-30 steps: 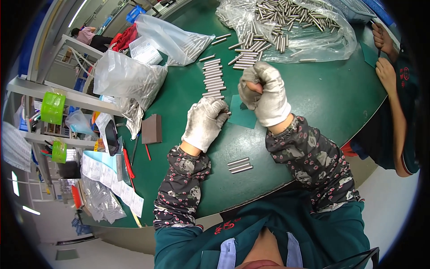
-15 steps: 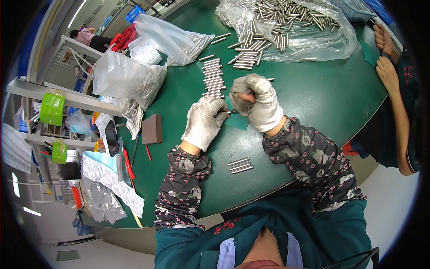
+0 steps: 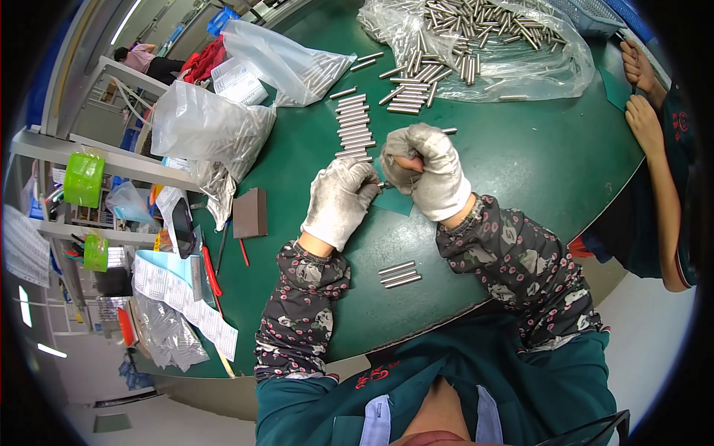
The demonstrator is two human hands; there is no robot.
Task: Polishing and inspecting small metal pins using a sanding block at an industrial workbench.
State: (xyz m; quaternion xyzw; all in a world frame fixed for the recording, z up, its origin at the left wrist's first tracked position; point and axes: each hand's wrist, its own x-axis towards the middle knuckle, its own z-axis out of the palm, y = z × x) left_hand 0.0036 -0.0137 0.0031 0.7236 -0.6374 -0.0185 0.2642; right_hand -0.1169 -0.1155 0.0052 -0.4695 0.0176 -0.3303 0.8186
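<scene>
My left hand (image 3: 338,199), in a greyish-white glove, is closed with thumb and fingers pinched on a metal pin (image 3: 382,185), of which only a short end shows. To its right, my gloved right hand (image 3: 435,175) is curled up, a bare fingertip showing; whatever it grips is hidden. Under the pin lies a small green sheet (image 3: 394,202). A column of metal pins (image 3: 355,132) lies side by side just beyond my left hand. Nearer my body are three more pins (image 3: 399,275).
A plastic bag spilling metal pins (image 3: 494,26) covers the far side. Filled bags (image 3: 212,126), a brown block (image 3: 250,212), papers (image 3: 178,290) and red-handled pliers (image 3: 211,271) lie at left. Another person's hands (image 3: 643,104) are at the right edge of the green table (image 3: 520,171).
Both hands keep nearly the same place and grip. The view has shifted very slightly; nothing has been picked up or put down.
</scene>
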